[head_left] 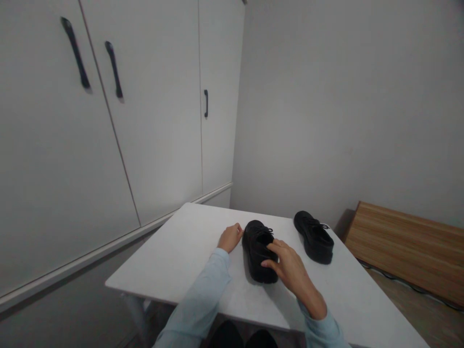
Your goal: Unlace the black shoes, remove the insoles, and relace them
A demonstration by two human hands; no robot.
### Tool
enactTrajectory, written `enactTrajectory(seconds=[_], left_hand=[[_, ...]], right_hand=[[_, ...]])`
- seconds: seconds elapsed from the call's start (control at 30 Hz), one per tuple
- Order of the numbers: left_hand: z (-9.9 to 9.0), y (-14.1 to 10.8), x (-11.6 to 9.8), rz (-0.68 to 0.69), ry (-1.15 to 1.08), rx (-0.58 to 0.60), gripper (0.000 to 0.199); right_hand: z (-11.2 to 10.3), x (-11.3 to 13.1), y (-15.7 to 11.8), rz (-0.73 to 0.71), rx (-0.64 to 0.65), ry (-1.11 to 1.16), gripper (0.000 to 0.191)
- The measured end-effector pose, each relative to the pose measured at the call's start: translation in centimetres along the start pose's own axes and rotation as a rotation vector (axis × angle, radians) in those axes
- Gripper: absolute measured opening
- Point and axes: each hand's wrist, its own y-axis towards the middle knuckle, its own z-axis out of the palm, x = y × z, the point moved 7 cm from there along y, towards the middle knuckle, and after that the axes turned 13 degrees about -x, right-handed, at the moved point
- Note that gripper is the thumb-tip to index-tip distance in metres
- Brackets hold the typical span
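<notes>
A black lace-up shoe (255,253) stands on the white table, its toe pointing away from me. My right hand (286,263) is at its heel end, with the thumb and fingers at the right side of the collar. Just left of the shoe's toe, my left hand (231,237) rests near the tabletop with its fingers curled; whether it holds anything is too small to tell. A second black shoe (314,237) stands farther right, near the table's right edge, with its laces tied and no hand on it.
The white table (163,256) reaches toward a white cabinet (163,121) with dark handles at the left. A grey wall (344,106) rises behind. At the right, a wood-grain panel (409,246) stands beyond the table's edge.
</notes>
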Motion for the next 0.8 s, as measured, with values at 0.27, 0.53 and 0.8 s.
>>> enactTrajectory(seconds=[0.27,0.53,0.8], left_hand=[[-0.1,0.0,0.1,-0.004,0.014,0.008,0.018],[-0.1,0.1,0.1,0.006,0.021,0.012,0.017],[0.3,0.2,0.4,-0.002,0.031,0.012,0.017]], right_hand=[[-1.7,-3.6,2.4,0.006,-0.046,-0.086,0.015],[-0.9,-10.2,2.8,0.028,-0.157,-0.261,0.015],[0.3,-16.0,1.0,0.091,-0.179,-0.274,0.018]])
